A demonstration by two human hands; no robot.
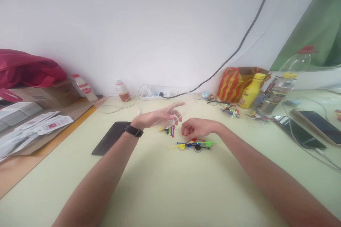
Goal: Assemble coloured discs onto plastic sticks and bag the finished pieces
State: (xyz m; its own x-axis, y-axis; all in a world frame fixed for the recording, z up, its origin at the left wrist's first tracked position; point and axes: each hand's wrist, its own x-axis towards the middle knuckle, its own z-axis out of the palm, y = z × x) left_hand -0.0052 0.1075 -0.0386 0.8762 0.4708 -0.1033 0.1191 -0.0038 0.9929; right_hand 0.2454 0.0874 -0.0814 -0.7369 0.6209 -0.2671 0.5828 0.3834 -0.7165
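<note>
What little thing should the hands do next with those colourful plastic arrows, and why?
Perhaps the right hand should let go of the red plastic arrow. Its fingertips seem to pinch it low by the pale green tabletop, and it already lies close to the yellow, blue, black and green plastic arrows.

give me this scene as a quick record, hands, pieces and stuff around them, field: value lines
left hand: holds a white piece in its fingers; black watch on the wrist
right hand: fingers curled down near a red arrow; grip unclear
arrow pieces nearest the person: yellow, blue, black, green
left side: dark flat pad beside the left forearm
right side: yellow bottle, striped bag
by the wall: power strip
</note>
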